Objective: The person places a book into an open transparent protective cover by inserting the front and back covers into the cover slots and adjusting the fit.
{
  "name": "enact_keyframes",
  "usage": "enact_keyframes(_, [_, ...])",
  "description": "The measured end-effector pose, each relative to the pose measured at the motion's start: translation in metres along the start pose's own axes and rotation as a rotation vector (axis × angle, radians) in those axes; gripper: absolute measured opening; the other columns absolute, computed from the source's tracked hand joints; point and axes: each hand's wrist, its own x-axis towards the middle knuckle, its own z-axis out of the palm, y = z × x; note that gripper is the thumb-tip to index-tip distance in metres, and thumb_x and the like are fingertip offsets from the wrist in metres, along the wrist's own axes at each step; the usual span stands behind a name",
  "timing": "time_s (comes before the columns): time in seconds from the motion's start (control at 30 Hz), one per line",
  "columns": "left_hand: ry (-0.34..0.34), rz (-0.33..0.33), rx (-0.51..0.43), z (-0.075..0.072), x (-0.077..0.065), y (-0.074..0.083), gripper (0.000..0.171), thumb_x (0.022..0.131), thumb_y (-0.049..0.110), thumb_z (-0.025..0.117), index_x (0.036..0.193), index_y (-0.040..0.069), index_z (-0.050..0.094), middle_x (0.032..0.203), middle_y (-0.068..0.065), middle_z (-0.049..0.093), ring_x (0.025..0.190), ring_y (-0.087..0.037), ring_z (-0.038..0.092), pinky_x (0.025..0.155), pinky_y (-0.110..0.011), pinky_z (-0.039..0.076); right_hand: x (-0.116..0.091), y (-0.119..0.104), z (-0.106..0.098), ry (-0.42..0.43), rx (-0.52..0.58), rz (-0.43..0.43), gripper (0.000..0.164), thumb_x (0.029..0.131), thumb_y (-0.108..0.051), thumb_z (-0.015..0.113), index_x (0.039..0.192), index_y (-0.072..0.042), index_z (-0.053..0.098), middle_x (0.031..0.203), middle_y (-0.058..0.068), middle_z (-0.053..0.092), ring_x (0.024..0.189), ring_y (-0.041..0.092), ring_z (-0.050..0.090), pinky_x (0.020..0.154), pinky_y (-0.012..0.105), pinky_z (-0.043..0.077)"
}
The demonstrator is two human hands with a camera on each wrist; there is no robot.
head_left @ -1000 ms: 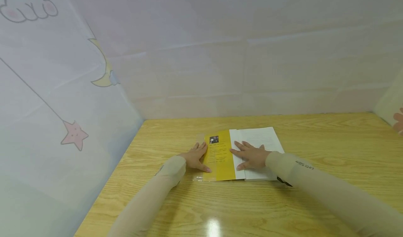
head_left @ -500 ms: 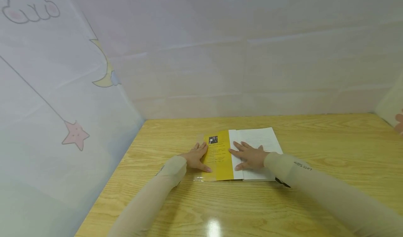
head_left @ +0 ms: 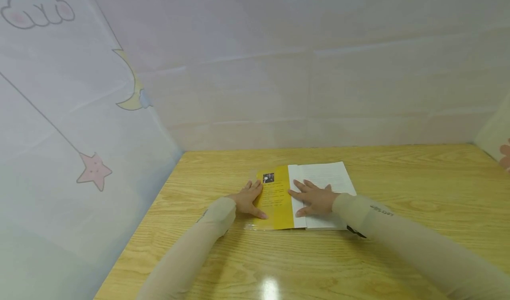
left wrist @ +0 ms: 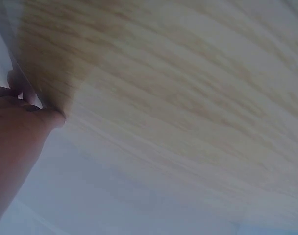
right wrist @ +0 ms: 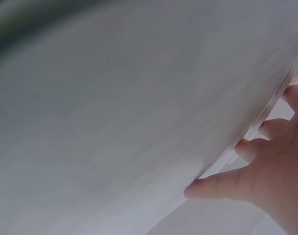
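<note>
book (head_left: 328, 172), open on the table (head_left: 358, 264). yellow flap (head_left: 282, 208), left hand (head_left: 248, 200) at its left edge, fingers and thumb spread. right hand (head_left: 316, 200), fanned wide on white pages. advised: light, even pressure; left edge steady; no dragging, lest pages crease.

The table (head_left: 422, 180) in front of me has a yellowish wood top, its streaky grain running mostly from side to side, and a bright patch of light (head_left: 270, 286) glints off it toward the near side. An open book (head_left: 326, 174) lies flat on the wood near the far edge, with a yellow flap (head_left: 283, 207) on the left, a plain white strip (head_left: 299, 222) beside that, and a page of faint print on the right. Past the flap's left edge, a margin of clear plastic (head_left: 251, 226) reaches over the tabletop.
</note>
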Motion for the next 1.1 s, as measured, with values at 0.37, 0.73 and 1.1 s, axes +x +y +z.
enact_keyframes(0.37, [0.000,0.008,-0.006,-0.002,-0.002,0.003,0.105,0.086,0.045,0.071,0.156,0.007,0.003,0.162,-0.007,-0.009,0.146,-0.029,-0.014,0.116,-0.052,0.002,-0.003,-0.005,-0.004,0.007,0.003,-0.003,0.078,0.092,-0.054,0.056,0.154,-0.016,0.028,0.162,0.015,0.006,0.145,0.043,0.004,0.096,0.082,0.004])
enact_keyframes(0.73, [0.001,-0.022,-0.002,0.002,0.006,-0.004,0.107,0.084,0.051,0.070,0.157,0.013,0.002,0.162,-0.002,-0.011,0.146,-0.027,-0.014,0.116,-0.055,0.005,0.011,0.005,0.007,0.034,0.001,-0.013,0.082,0.090,-0.060,0.053,0.155,-0.019,0.026,0.163,0.012,0.004,0.146,0.042,0.002,0.096,0.082,0.002])
enact_keyframes(1.1, [0.004,-0.033,-0.016,0.001,0.000,0.001,0.107,0.084,0.051,0.071,0.157,0.013,0.002,0.162,0.000,-0.011,0.146,-0.027,-0.015,0.116,-0.055,0.004,0.016,0.008,0.011,0.024,-0.010,-0.021,0.083,0.089,-0.063,0.053,0.155,-0.021,0.026,0.163,0.011,0.003,0.146,0.042,0.002,0.095,0.083,0.003])
